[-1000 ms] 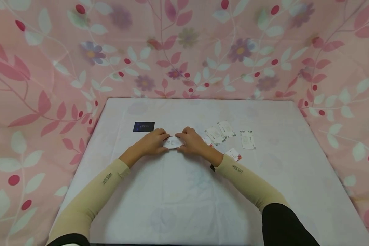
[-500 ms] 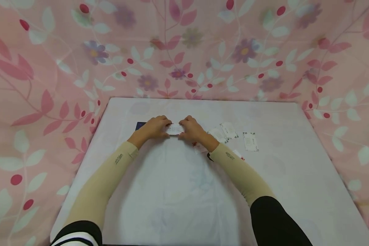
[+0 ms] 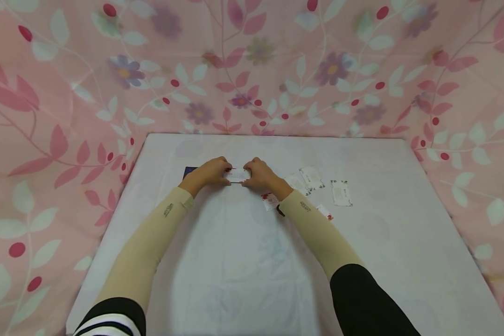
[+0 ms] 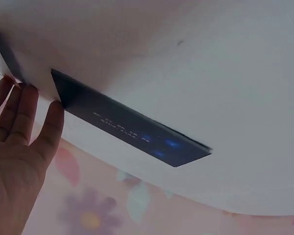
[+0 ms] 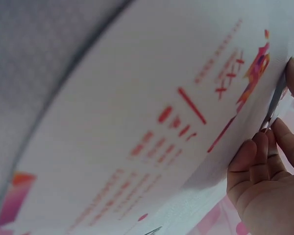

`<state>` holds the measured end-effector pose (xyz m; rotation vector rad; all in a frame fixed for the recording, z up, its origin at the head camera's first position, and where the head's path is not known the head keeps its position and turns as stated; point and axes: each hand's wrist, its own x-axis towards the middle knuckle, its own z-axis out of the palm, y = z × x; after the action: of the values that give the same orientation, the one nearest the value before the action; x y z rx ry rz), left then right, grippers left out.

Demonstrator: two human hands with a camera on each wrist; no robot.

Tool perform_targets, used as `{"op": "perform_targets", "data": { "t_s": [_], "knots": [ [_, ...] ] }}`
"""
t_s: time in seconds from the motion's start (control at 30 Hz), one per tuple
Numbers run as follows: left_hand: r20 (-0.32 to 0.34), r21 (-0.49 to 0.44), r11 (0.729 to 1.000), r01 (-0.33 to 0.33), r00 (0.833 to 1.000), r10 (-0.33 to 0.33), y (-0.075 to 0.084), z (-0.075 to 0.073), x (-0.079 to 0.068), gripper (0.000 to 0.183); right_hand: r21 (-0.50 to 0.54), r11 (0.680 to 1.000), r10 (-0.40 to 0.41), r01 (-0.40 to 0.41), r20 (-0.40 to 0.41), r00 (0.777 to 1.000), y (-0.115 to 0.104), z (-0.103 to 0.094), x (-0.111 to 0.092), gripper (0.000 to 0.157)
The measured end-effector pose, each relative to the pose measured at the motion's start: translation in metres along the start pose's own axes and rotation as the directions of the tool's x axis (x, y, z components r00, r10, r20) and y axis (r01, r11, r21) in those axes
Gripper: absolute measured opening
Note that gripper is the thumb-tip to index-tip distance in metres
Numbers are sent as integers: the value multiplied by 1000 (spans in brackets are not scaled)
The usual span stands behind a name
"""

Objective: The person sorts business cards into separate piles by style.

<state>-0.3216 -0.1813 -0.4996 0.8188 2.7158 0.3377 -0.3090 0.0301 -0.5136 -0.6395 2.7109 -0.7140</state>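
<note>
Both hands pinch a small stack of white business cards by its opposite ends, near the table's back. My left hand grips the left end; its palm side shows in the left wrist view, one finger close by a pile of dark blue cards. That dark pile is partly covered by the hand in the head view. The right hand grips the right end, thumb toward me and fingers at the far side. Close under the right wrist lies a white card with red print.
Several white cards with leafy corners, among them a lone card at the right, lie on the white-covered table. A card with a red flower corner shows beside the right sleeve. A floral pink curtain encloses the back and sides.
Both hands have moved away from me with the white business cards, toward the back of the table. The left hand now covers much of the dark blue cards.
</note>
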Motion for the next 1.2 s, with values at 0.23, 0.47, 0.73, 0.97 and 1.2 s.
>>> {"op": "perform_targets", "data": {
  "t_s": [0.23,0.47,0.73,0.97,1.2],
  "knots": [
    [17,-4,1000,21,1000,-21,1,-1,1,56,20,999,-29,29,-2,1000,7,0,3,60],
    [13,-41,999,34,999,-34,-3,1,2,54,76,997,-4,3,18,1000,8,-2,2,60],
    [-3,-52,998,18,1000,-18,-4,0,3,45,90,996,16,-19,30,999,11,-2,3,60],
    [-7,-37,999,-1,1000,1,-2,-1,3,45,86,996,23,-25,26,999,13,-1,3,59],
    [0,-40,999,5,1000,-5,1,-4,3,48,87,996,24,-25,18,1000,12,-1,2,59]
  ]
}}
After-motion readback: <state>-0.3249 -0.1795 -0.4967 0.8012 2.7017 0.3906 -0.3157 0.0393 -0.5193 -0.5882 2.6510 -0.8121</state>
